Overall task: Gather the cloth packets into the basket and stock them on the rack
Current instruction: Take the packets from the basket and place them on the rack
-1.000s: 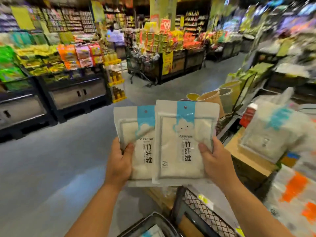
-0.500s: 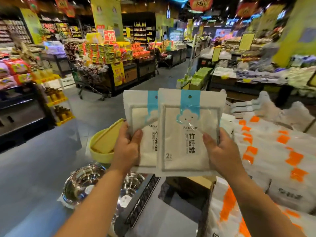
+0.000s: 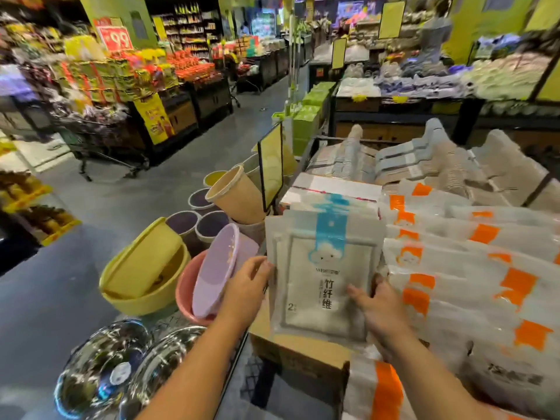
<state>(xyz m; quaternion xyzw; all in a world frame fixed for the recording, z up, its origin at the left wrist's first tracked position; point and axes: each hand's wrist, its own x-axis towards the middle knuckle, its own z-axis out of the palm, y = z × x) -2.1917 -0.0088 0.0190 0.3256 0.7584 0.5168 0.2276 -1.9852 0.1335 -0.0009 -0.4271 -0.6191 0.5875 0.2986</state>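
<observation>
Cloth packet point(image 3: 324, 277) in left hand point(image 3: 245, 286), right hand point(image 3: 378, 310), over cardboard box point(image 3: 297, 356)

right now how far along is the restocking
Some blue-striped packets already sit on the rack. In hand: left hand and right hand hold a stack against them, not yet released. Left: set it in. The basket is out of view, so any remainder is unknown.

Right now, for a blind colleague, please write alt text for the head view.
Two hands hold a blue-striped cloth packet over a cardboard box, left hand gripping its left edge, right hand its lower right corner. Orange-labelled packets lie to its right, a yellow basin to its left.
</observation>
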